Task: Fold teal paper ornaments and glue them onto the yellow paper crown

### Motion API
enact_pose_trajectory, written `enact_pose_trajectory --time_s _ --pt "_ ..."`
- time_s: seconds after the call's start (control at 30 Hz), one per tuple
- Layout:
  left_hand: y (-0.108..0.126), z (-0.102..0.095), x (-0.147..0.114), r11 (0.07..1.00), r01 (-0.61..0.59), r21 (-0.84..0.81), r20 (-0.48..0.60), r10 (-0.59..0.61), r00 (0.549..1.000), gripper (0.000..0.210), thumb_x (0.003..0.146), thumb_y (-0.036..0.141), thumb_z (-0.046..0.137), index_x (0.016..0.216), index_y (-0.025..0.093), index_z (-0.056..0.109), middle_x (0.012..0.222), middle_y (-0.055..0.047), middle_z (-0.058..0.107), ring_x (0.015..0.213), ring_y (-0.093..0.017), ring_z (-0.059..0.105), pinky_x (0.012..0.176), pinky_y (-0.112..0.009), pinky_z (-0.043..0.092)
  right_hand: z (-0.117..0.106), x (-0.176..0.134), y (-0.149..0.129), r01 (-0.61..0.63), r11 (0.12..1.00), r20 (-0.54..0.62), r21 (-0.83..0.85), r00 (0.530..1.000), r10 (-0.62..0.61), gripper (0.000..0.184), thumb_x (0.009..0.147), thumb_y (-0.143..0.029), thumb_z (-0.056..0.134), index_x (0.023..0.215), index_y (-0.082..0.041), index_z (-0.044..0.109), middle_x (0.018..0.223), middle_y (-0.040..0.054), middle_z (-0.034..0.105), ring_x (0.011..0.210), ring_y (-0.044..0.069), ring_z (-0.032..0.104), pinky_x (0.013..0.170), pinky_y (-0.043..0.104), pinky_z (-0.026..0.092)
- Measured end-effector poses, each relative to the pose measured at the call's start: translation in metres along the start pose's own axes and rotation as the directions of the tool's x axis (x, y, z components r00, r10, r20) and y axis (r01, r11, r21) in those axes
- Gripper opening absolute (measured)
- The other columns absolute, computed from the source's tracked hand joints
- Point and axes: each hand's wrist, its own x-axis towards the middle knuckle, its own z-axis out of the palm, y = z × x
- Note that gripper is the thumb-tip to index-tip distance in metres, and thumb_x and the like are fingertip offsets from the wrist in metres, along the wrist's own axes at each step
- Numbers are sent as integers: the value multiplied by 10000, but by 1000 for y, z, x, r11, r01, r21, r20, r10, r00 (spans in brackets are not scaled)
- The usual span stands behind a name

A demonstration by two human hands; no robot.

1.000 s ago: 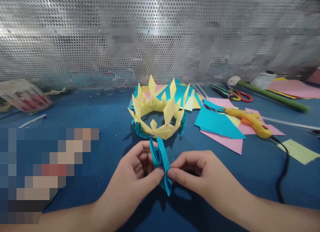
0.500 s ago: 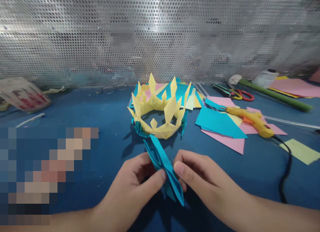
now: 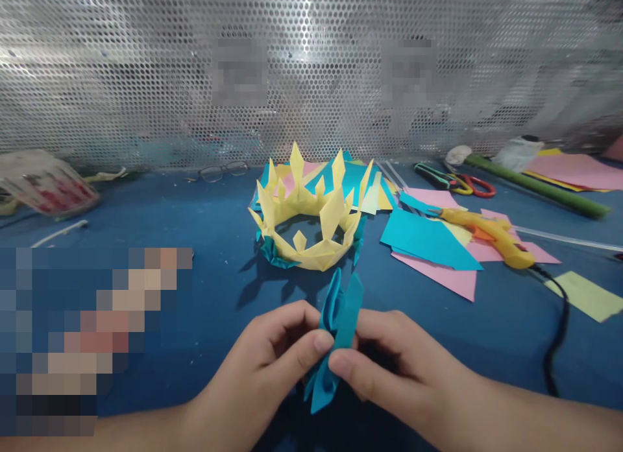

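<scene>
A folded blue paper piece (image 3: 346, 312), with a flat strip along its right side and looped folds on its left, is held upright and slightly tilted between both hands. My left hand (image 3: 272, 358) is closed on its left side, thumb in front. My right hand (image 3: 389, 355) pinches the right side, its thumb across the lower front. Fingertips behind the paper are partly hidden. Just beyond stands a yellow paper crown (image 3: 324, 252) with pointed tips. Blue folded paper (image 3: 275, 254) sits at the crown's lower left edge.
Right of the crown, a yellow glue gun (image 3: 496, 235) with a black cord (image 3: 559, 335) lies on blue and pink paper sheets (image 3: 423, 238). Scissors (image 3: 479, 185), a green stem (image 3: 545, 189) and glasses (image 3: 219, 173) lie farther back. A clear container (image 3: 48, 183) is at left.
The blue paper piece has turned in my hands: its top end swung rightward and its lower end leftward. My right thumb has moved lower on it. The crown stays put.
</scene>
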Motion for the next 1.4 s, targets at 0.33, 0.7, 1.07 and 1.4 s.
enact_pose_trajectory --time_s 0.33,0.7,1.07,1.4 --pt "-2 1 -5 987 22 -157 85 -9 996 141 825 330 702 823 224 609 776 34 620 732 -122 554 655 -196 440 -3 0 4 -15 999 -110 -38 994 11 304 977 -390 487 738 -203 487 645 -54 417 592 99 388 537 207 330" --pt "-4 4 -5 999 -25 23 78 23 997 183 809 316 660 742 221 518 671 55 475 636 -122 446 661 -239 430 -5 1 2 90 988 -30 -122 995 -95 261 1012 -334 415 852 -200 572 815 -18 589 736 120 514 716 204 432" --pt "2 1 4 932 47 -359 70 -23 997 220 784 248 760 963 198 643 726 38 686 608 -87 622 602 -189 497 -6 0 6 93 996 -170 -15 981 -94 252 973 -309 535 741 -211 540 663 -59 496 599 83 458 555 173 357" --pt "-7 5 1 998 26 -50 -13 -27 1000 386 766 218 675 1142 199 591 808 7 667 669 -134 601 674 -275 506 0 4 8 -104 993 -237 -62 968 87 171 897 -368 571 845 -207 599 787 26 663 711 183 600 649 283 495"
